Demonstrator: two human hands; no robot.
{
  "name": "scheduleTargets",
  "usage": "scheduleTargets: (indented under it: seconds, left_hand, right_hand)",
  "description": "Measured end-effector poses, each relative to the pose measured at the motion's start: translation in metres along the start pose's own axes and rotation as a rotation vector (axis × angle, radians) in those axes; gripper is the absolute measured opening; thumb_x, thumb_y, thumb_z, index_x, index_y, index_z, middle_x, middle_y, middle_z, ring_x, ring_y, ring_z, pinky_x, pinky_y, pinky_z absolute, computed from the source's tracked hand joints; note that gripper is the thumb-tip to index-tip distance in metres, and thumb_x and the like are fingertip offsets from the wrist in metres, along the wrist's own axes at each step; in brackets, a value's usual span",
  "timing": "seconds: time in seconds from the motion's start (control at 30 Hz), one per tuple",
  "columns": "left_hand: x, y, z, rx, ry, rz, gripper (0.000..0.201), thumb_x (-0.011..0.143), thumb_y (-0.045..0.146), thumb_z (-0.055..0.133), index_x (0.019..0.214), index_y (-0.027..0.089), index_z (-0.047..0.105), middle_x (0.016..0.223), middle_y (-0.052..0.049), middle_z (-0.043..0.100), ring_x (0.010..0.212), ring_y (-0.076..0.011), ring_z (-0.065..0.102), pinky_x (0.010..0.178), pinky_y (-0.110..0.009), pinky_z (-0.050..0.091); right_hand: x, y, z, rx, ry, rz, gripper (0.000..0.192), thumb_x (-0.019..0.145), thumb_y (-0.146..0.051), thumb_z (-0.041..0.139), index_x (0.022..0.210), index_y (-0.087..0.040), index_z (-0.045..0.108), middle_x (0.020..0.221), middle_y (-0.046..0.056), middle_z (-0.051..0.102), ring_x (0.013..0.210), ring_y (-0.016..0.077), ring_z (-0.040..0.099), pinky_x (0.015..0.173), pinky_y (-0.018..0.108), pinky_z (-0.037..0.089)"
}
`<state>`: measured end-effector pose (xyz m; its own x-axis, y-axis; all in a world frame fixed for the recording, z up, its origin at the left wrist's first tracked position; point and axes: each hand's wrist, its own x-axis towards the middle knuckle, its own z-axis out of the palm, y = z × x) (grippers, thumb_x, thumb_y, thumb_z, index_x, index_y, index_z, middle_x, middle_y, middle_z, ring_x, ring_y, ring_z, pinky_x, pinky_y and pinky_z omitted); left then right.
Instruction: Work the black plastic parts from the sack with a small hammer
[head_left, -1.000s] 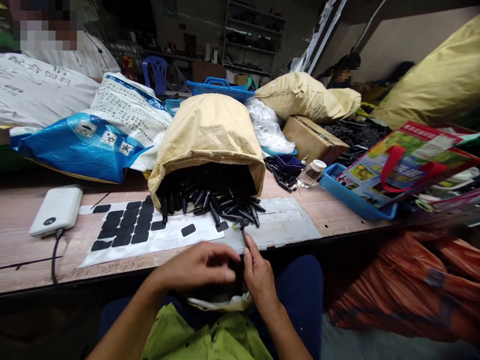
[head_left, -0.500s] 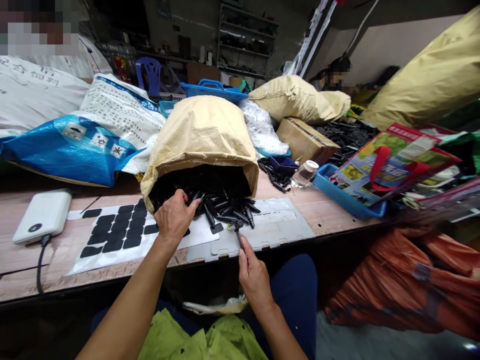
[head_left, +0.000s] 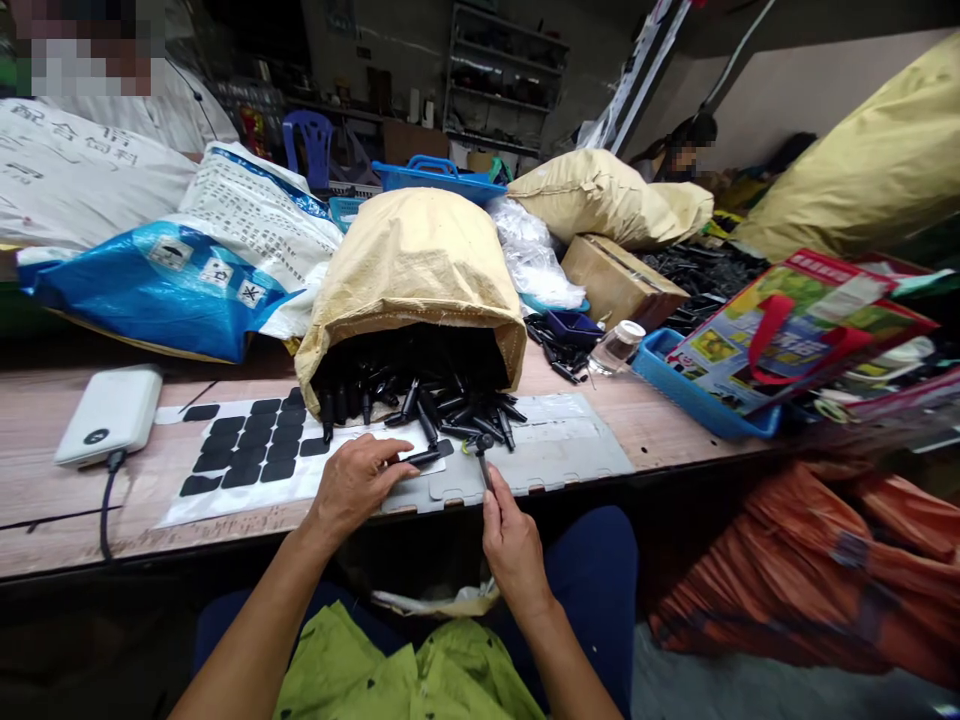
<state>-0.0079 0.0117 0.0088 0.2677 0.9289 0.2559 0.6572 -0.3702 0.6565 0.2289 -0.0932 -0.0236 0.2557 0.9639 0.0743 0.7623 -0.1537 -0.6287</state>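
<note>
My left hand [head_left: 354,482] is closed in a pinch round one slim black tube [head_left: 422,458], held roughly level just above the table's front part. In my right hand [head_left: 514,548] is a small dark hammer-like tool [head_left: 486,463], its handle gripped and its round head pointing away from me; a yellow-green bit shows beside the head. Behind both hands a tan sack [head_left: 420,250] lies with its mouth towards me. Several black tubes [head_left: 450,405] spill from it onto a grey board [head_left: 555,440]. A white sheet with black rounded stickers [head_left: 255,445] lies left of the board.
A white power bank [head_left: 112,415] with a cable stands at the left. Blue-and-white sacks [head_left: 187,270] lie behind it. To the right are a clear jar [head_left: 619,345], a blue basket [head_left: 701,395] and a cardboard box [head_left: 619,275]. Another person [head_left: 675,150] sits farther back.
My left hand has drawn back from the sack's mouth towards me and now holds a black tube. The right hand keeps the tool in nearly the same place. The view has shifted slightly.
</note>
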Motion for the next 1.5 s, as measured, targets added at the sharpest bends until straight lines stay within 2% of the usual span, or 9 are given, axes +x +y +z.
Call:
scheduleTargets:
  seconds: [0.2, 0.57, 0.73, 0.83, 0.93, 1.03, 1.17, 1.4, 1.5]
  left_hand:
    - [0.001, -0.002, 0.004, 0.092, -0.038, 0.153, 0.017, 0.090, 0.038, 0.068, 0.092, 0.023, 0.076, 0.092, -0.005, 0.071, 0.091, -0.0232, 0.060, 0.084, -0.035, 0.045]
    - [0.008, -0.005, 0.010, 0.018, -0.124, 0.111, 0.016, 0.084, 0.034, 0.072, 0.095, 0.025, 0.077, 0.089, -0.003, 0.070, 0.092, -0.0233, 0.055, 0.085, -0.036, 0.040]
    - [0.008, -0.007, 0.011, -0.004, -0.135, 0.101, 0.017, 0.082, 0.034, 0.077, 0.097, 0.026, 0.079, 0.091, -0.003, 0.071, 0.092, -0.0228, 0.054, 0.086, -0.036, 0.040]
    - [0.009, -0.007, 0.011, -0.019, -0.138, 0.097, 0.017, 0.082, 0.034, 0.078, 0.097, 0.027, 0.080, 0.091, -0.002, 0.072, 0.092, -0.0224, 0.054, 0.086, -0.036, 0.040]
    - [0.009, -0.007, 0.011, -0.036, -0.128, 0.096, 0.017, 0.082, 0.033, 0.079, 0.098, 0.028, 0.081, 0.090, -0.001, 0.072, 0.091, -0.0219, 0.054, 0.085, -0.035, 0.040]
    - [0.009, -0.008, 0.011, -0.045, -0.127, 0.099, 0.018, 0.082, 0.032, 0.079, 0.100, 0.029, 0.081, 0.090, -0.001, 0.072, 0.090, -0.0213, 0.054, 0.085, -0.035, 0.039]
    - [0.008, -0.009, 0.012, -0.048, -0.128, 0.098, 0.014, 0.082, 0.029, 0.077, 0.096, 0.028, 0.081, 0.087, -0.001, 0.071, 0.090, -0.0210, 0.054, 0.086, -0.035, 0.039]
    - [0.009, -0.010, 0.012, -0.060, -0.131, 0.096, 0.016, 0.082, 0.031, 0.079, 0.097, 0.029, 0.081, 0.089, 0.000, 0.071, 0.092, -0.0210, 0.054, 0.087, -0.035, 0.040]
    - [0.009, -0.011, 0.012, -0.053, -0.129, 0.095, 0.016, 0.082, 0.031, 0.079, 0.097, 0.029, 0.081, 0.089, 0.000, 0.071, 0.092, -0.0209, 0.055, 0.088, -0.035, 0.039]
  right_hand:
    - [0.000, 0.000, 0.000, 0.003, -0.001, 0.006, 0.051, 0.105, -0.041, 0.035, 0.152, -0.026, 0.052, 0.098, 0.009, 0.080, 0.088, 0.0248, 0.078, 0.081, 0.029, 0.058]
    - [0.000, 0.000, -0.002, 0.062, 0.006, 0.006, 0.052, 0.105, -0.043, 0.037, 0.149, -0.025, 0.055, 0.093, 0.008, 0.079, 0.080, 0.0224, 0.076, 0.071, 0.026, 0.057]
    - [-0.010, -0.012, -0.005, 0.238, 0.054, -0.073, 0.055, 0.105, -0.042, 0.038, 0.152, -0.017, 0.050, 0.073, 0.003, 0.072, 0.059, 0.0159, 0.066, 0.061, 0.023, 0.055]
    - [-0.016, -0.025, -0.006, 0.218, 0.004, -0.137, 0.053, 0.105, -0.038, 0.041, 0.154, -0.021, 0.048, 0.065, -0.002, 0.065, 0.054, 0.0127, 0.059, 0.058, 0.020, 0.052]
    - [-0.020, -0.038, -0.008, 0.179, -0.044, -0.230, 0.049, 0.105, -0.034, 0.042, 0.154, -0.026, 0.048, 0.073, 0.000, 0.068, 0.062, 0.0128, 0.063, 0.065, 0.020, 0.053]
    - [-0.021, -0.045, -0.008, 0.168, -0.021, -0.315, 0.048, 0.107, -0.030, 0.041, 0.154, -0.026, 0.048, 0.089, 0.004, 0.074, 0.078, 0.0147, 0.070, 0.075, 0.022, 0.055]
    - [-0.021, -0.047, -0.003, 0.066, -0.013, -0.373, 0.047, 0.106, -0.026, 0.043, 0.152, -0.027, 0.050, 0.102, 0.006, 0.077, 0.088, 0.0162, 0.074, 0.080, 0.022, 0.056]
    - [-0.019, -0.045, -0.006, 0.055, -0.009, -0.332, 0.048, 0.106, -0.026, 0.043, 0.153, -0.030, 0.048, 0.121, 0.005, 0.075, 0.098, 0.0170, 0.074, 0.085, 0.023, 0.056]
    - [-0.019, -0.043, -0.008, 0.047, -0.015, -0.305, 0.046, 0.106, -0.027, 0.043, 0.152, -0.030, 0.050, 0.120, 0.004, 0.076, 0.098, 0.0169, 0.075, 0.085, 0.023, 0.056]
